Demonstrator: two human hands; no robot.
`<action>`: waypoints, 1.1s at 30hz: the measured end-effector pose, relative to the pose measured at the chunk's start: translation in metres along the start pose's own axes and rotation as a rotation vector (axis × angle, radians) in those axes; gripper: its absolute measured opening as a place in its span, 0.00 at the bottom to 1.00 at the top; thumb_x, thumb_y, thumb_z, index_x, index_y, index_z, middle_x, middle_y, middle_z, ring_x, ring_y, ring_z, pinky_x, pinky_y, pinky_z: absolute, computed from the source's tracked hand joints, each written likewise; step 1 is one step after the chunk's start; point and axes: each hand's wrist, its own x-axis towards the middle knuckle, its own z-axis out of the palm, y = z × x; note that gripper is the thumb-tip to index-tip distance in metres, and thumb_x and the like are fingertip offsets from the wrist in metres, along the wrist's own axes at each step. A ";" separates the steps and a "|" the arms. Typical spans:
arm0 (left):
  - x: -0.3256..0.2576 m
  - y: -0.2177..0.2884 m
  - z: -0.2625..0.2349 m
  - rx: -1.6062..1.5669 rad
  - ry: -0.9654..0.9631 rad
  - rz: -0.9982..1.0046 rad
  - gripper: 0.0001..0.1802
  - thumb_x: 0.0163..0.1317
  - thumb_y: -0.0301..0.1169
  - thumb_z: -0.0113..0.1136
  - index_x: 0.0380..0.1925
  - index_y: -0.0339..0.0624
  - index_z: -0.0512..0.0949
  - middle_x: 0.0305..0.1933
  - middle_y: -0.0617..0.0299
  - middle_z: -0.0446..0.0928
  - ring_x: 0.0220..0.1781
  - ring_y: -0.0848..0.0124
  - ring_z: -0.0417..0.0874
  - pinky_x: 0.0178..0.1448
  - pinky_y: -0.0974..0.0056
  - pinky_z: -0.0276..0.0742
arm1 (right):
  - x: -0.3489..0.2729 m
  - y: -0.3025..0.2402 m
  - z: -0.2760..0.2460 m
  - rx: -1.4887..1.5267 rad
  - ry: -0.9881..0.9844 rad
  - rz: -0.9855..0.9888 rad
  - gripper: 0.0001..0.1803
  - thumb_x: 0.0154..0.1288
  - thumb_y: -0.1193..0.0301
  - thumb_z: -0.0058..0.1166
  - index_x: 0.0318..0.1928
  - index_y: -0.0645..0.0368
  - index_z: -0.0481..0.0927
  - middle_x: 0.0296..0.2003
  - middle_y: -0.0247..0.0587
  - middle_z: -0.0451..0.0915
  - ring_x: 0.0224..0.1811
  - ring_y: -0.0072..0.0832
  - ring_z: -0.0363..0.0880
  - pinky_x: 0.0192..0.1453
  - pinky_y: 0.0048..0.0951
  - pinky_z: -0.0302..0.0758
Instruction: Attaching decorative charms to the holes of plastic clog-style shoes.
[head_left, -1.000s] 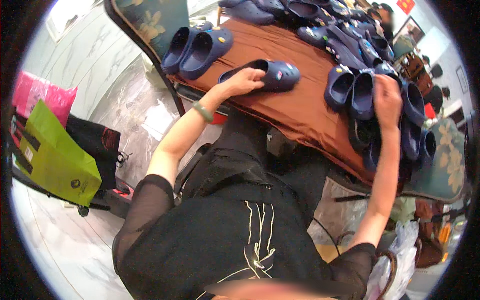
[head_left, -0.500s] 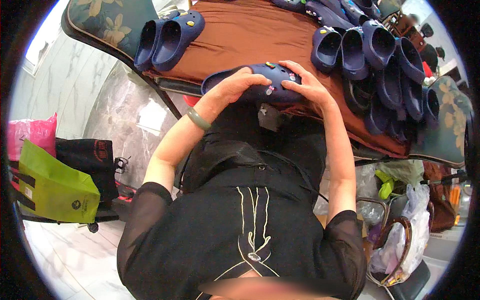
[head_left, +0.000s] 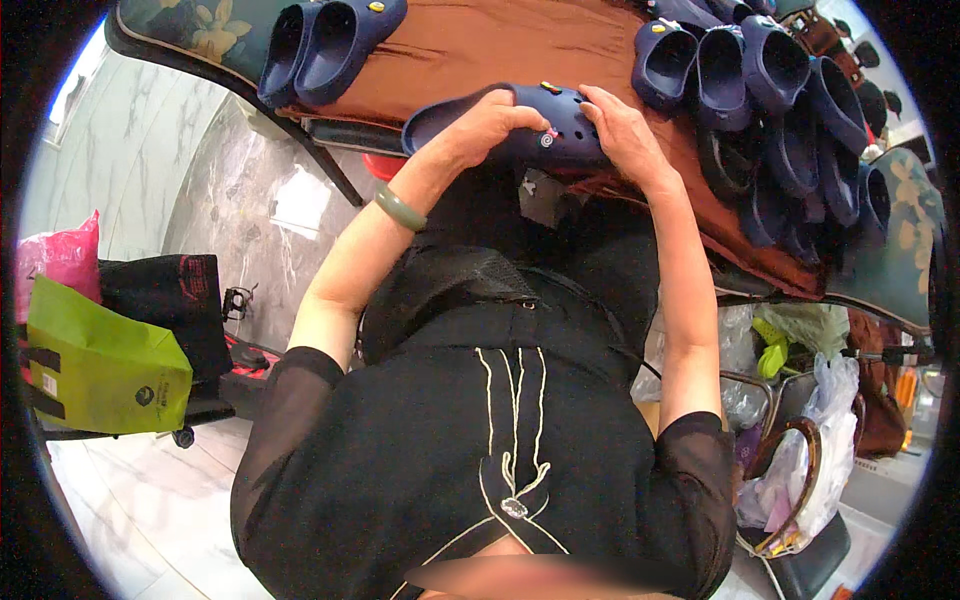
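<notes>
- From my remote seat I see the right hand (head_left: pixel 630 142) at the toe of the navy clog (head_left: pixel 566 118), whereas a second ago it was over by the clogs (head_left: pixel 724 108) gathered on the right
- That gives the clog two hands instead of one, so I judge it to be better steadied
- The left hand (head_left: pixel 483 128) holds the clog by the opening, thumb laid over the upper close to the swirl charm (head_left: pixel 547 138); its other fingers are largely hidden
- The right hand is narrow, thumb and forefinger near each other on the toe; a charm visible there half a second ago no longer shows, and I cannot tell whether the fingertips cover or pinch it
- The clog sits at the near edge of the brown cloth (head_left: pixel 500 45), heel to the left; I cannot tell whether it rests there or is lifted
</notes>
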 end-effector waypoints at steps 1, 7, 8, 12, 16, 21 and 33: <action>0.000 0.000 0.001 0.006 0.011 0.013 0.11 0.49 0.29 0.57 0.32 0.35 0.79 0.32 0.61 0.80 0.32 0.74 0.80 0.42 0.70 0.75 | 0.000 0.001 0.001 0.003 -0.005 0.004 0.17 0.67 0.69 0.41 0.49 0.68 0.72 0.48 0.56 0.74 0.52 0.47 0.73 0.56 0.37 0.68; 0.001 0.005 0.002 0.031 0.004 0.006 0.10 0.48 0.28 0.58 0.31 0.35 0.79 0.33 0.61 0.80 0.32 0.74 0.80 0.41 0.70 0.75 | 0.010 -0.004 0.011 -0.129 0.023 0.099 0.18 0.69 0.65 0.37 0.43 0.67 0.75 0.42 0.58 0.77 0.46 0.51 0.74 0.52 0.41 0.70; 0.001 0.003 0.002 0.031 0.001 0.012 0.10 0.48 0.28 0.58 0.31 0.35 0.79 0.33 0.61 0.80 0.32 0.74 0.80 0.41 0.70 0.75 | 0.014 -0.005 0.015 -0.241 -0.004 0.236 0.18 0.69 0.63 0.36 0.40 0.65 0.75 0.38 0.59 0.77 0.43 0.52 0.76 0.49 0.45 0.71; -0.005 0.000 0.004 0.029 0.021 0.061 0.10 0.48 0.28 0.57 0.32 0.36 0.79 0.32 0.63 0.80 0.34 0.75 0.79 0.44 0.71 0.73 | 0.026 -0.001 0.021 -0.424 -0.029 0.353 0.20 0.68 0.60 0.35 0.34 0.62 0.75 0.31 0.62 0.78 0.37 0.55 0.77 0.43 0.51 0.72; -0.001 -0.004 0.000 0.031 0.005 0.000 0.12 0.49 0.28 0.57 0.34 0.36 0.78 0.34 0.63 0.79 0.34 0.75 0.78 0.45 0.70 0.72 | 0.039 0.015 0.024 -0.241 -0.132 0.326 0.19 0.68 0.60 0.33 0.37 0.60 0.74 0.38 0.59 0.78 0.44 0.54 0.75 0.48 0.50 0.69; -0.010 -0.003 0.006 0.023 0.008 0.065 0.13 0.48 0.28 0.58 0.35 0.35 0.77 0.35 0.62 0.78 0.36 0.74 0.78 0.46 0.69 0.72 | 0.037 0.005 0.007 0.338 -0.332 0.073 0.24 0.66 0.54 0.38 0.53 0.56 0.73 0.49 0.47 0.75 0.53 0.37 0.72 0.58 0.31 0.66; -0.004 -0.008 -0.003 0.025 0.006 0.029 0.10 0.47 0.27 0.57 0.31 0.36 0.78 0.31 0.62 0.79 0.32 0.74 0.78 0.41 0.70 0.73 | 0.056 -0.008 0.029 -0.265 -0.375 0.073 0.20 0.66 0.61 0.31 0.49 0.48 0.76 0.47 0.40 0.77 0.51 0.39 0.74 0.55 0.40 0.70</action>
